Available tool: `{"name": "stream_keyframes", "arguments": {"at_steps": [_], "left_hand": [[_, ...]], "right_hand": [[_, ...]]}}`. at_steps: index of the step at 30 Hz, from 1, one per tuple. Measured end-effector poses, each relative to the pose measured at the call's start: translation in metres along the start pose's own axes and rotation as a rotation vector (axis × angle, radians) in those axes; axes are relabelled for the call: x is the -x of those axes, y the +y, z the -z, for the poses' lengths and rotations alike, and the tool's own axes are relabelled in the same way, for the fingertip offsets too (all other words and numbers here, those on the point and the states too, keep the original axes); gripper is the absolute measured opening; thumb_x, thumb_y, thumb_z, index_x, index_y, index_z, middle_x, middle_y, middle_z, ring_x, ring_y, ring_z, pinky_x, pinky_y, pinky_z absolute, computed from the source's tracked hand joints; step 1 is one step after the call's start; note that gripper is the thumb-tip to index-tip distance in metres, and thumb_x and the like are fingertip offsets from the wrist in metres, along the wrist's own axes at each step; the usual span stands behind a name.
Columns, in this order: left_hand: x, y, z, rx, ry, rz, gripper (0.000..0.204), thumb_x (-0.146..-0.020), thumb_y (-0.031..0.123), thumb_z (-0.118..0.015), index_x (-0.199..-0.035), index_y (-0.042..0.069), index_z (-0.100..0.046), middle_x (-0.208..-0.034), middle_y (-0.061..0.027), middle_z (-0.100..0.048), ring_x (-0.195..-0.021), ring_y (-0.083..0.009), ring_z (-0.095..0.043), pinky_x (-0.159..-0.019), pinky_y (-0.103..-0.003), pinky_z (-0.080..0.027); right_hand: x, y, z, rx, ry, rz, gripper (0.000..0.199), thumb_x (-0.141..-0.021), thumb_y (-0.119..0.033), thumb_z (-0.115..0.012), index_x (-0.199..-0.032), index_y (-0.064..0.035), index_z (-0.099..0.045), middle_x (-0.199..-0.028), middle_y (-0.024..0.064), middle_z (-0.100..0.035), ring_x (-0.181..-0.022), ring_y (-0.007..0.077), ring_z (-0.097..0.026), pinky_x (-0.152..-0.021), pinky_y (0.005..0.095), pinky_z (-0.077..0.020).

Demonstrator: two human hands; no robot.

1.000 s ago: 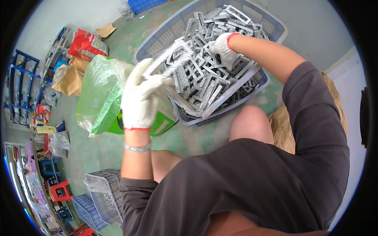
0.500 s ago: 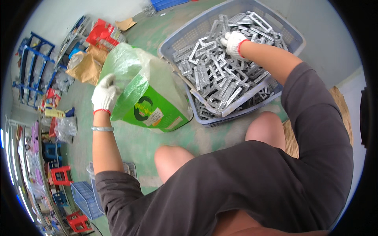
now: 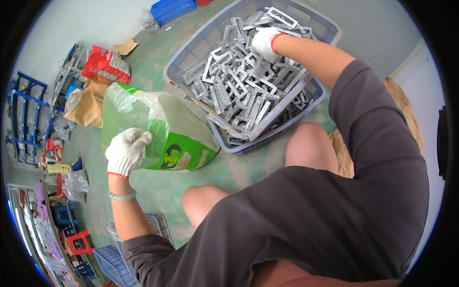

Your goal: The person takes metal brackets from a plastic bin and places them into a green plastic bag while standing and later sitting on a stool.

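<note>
My left hand (image 3: 128,150), in a white knit glove with red trim, pinches the rim of a green and white plastic bag (image 3: 186,129). The bag leans on the floor, its mouth gaping toward that hand. My right hand (image 3: 265,44), gloved the same way, reaches into a grey-blue plastic basket (image 3: 179,60). Its fingers curl down among silver rectangular metal frames (image 3: 236,86) and are mostly hidden. Just below them is a blurred grey piece (image 3: 262,68); whether they grip it is unclear. Bag and basket stand side by side.
Under the heaped basket sits another basket (image 3: 237,149) with more metal parts. Brown paper bags (image 3: 86,107) and a red sack (image 3: 106,65) stand beyond the green bag. Blue crates (image 3: 114,263) and a red stool (image 3: 80,242) are at lower left. A wall borders the right side.
My left hand has drawn the bag's rim nearer to me, and the bag tilts further. My right hand has turned with its fingers lower into the frames. The whole view has shifted.
</note>
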State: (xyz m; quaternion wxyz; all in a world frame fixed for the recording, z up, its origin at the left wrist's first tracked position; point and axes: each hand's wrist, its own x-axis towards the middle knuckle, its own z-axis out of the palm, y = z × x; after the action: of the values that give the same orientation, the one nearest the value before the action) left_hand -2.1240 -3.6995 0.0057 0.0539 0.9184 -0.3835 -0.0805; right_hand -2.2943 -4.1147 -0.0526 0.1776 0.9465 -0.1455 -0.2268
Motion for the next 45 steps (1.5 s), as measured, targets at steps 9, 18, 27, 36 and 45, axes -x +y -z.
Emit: {"name": "stream_keyframes", "arguments": {"at_steps": [9, 18, 27, 36, 45], "left_hand": [[-0.01, 0.108, -0.017, 0.451, 0.391, -0.438, 0.046, -0.09, 0.042, -0.068, -0.112, 0.001, -0.065, -0.097, -0.01, -0.07, -0.079, -0.0205, -0.066, -0.074, -0.034, -0.054], [-0.045, 0.158, -0.064, 1.734, -0.43, -0.377, 0.032, -0.1, 0.03, -0.056, -0.115, 0.002, -0.061, -0.104, -0.0119, -0.069, -0.081, -0.0208, -0.067, -0.069, -0.034, -0.057], [-0.042, 0.153, -0.075, 2.114, -0.462, -0.332, 0.03, -0.095, 0.013, -0.06, -0.12, -0.004, -0.056, -0.115, -0.018, -0.062, -0.103, -0.0306, -0.064, -0.087, -0.048, -0.057], [-0.027, 0.158, -0.076, 1.916, -0.069, -0.491, 0.067, -0.083, -0.011, -0.058, -0.144, 0.005, -0.034, -0.129, -0.0207, -0.052, -0.118, -0.0342, -0.056, -0.1, -0.052, -0.049], [-0.012, 0.107, -0.042, 1.646, 0.288, -0.437, 0.076, -0.08, -0.002, -0.065, -0.147, 0.002, -0.029, -0.125, -0.017, -0.054, -0.114, -0.0273, -0.057, -0.096, -0.038, -0.05]], "right_hand": [[0.074, 0.009, 0.011, -1.393, 0.291, 0.186, 0.021, -0.072, -0.012, -0.071, -0.09, -0.0036, -0.064, -0.076, 0.0047, -0.067, -0.06, 0.0108, -0.059, -0.046, 0.0288, -0.0488], [0.125, -0.036, 0.05, -1.616, 0.222, 0.398, 0.035, -0.072, -0.006, -0.069, -0.105, 0.0018, -0.06, -0.083, 0.0082, -0.065, -0.066, 0.0142, -0.063, -0.052, 0.0293, -0.0529], [0.12, -0.037, 0.037, -1.348, 0.643, 0.472, 0.067, -0.076, 0.011, -0.06, -0.139, -0.0049, -0.047, -0.132, 0.0147, -0.056, -0.111, 0.0208, -0.06, -0.082, 0.033, -0.0578], [0.066, 0.009, -0.016, -0.083, -0.234, 0.077, 0.059, -0.06, -0.036, -0.08, -0.112, -0.0099, -0.071, -0.106, 0.0151, -0.071, -0.099, 0.0306, -0.068, -0.087, 0.0398, -0.0531], [0.054, -0.001, -0.022, 0.155, -0.198, 0.149, 0.045, -0.056, -0.022, -0.079, -0.1, -0.0154, -0.075, -0.091, 0.0112, -0.073, -0.086, 0.0307, -0.07, -0.076, 0.0423, -0.056]]}}
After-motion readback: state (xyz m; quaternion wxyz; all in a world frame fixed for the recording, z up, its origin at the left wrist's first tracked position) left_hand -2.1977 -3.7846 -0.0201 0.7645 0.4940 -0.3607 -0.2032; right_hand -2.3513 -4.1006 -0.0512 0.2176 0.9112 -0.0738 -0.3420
